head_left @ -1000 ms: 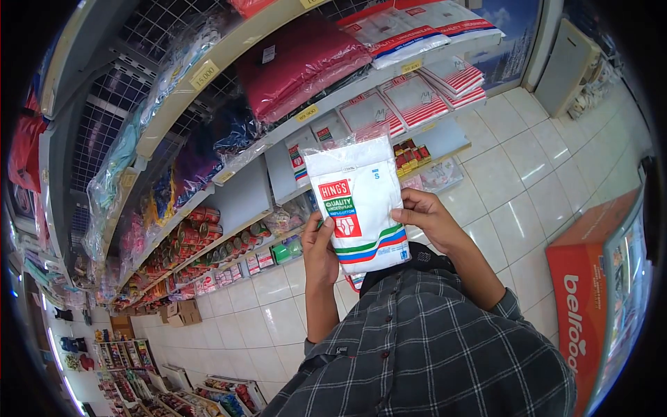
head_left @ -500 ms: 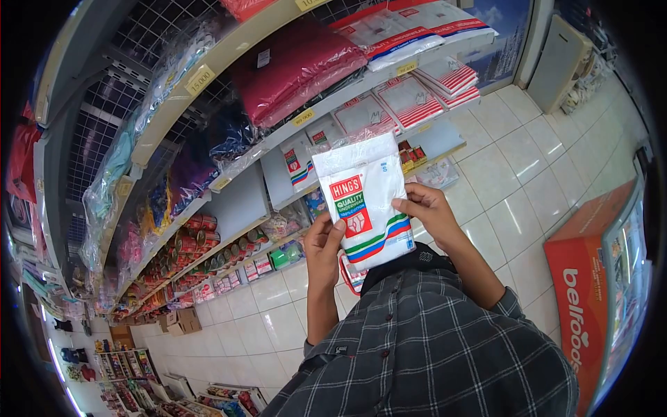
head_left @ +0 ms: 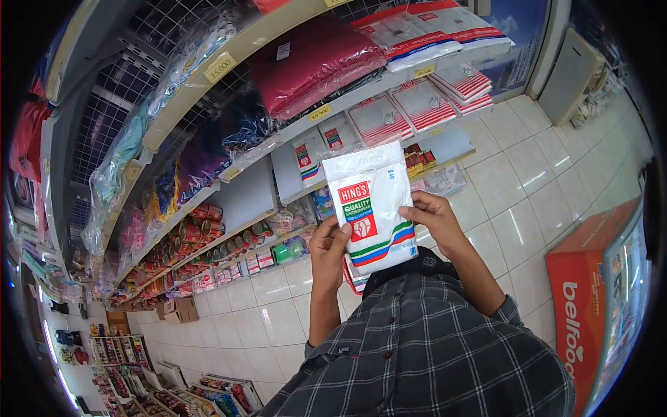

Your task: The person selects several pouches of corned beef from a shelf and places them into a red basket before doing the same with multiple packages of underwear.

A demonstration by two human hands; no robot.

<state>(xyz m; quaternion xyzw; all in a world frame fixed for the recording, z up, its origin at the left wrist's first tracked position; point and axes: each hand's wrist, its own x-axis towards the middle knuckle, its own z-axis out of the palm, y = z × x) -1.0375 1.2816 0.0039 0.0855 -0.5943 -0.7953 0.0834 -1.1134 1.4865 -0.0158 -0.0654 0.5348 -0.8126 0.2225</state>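
A white plastic pack of underwear (head_left: 379,233), printed "HING'S Quality Underwear" with green, red and blue stripes and a small S, is held upright in front of my chest. My left hand (head_left: 329,244) grips its left edge, thumb on the front. On the right edge, my right hand (head_left: 432,214) pinches it with the thumb in front; the fingers behind are partly hidden. Beyond the pack's top, similar underwear packs (head_left: 306,157) lie on a shelf. Part of another red and white pack (head_left: 353,281) shows below it, near my waist.
Shelves (head_left: 299,125) curve along the left and front, with a maroon wrapped garment (head_left: 313,62), striped white packs (head_left: 424,104) and rows of cans (head_left: 201,226). An orange freezer (head_left: 583,299) stands at right on the tiled floor (head_left: 486,208). A cardboard box (head_left: 180,311) sits further back.
The shelves and the pack appear shifted slightly right and down in view. Both hands keep their hold on the pack.
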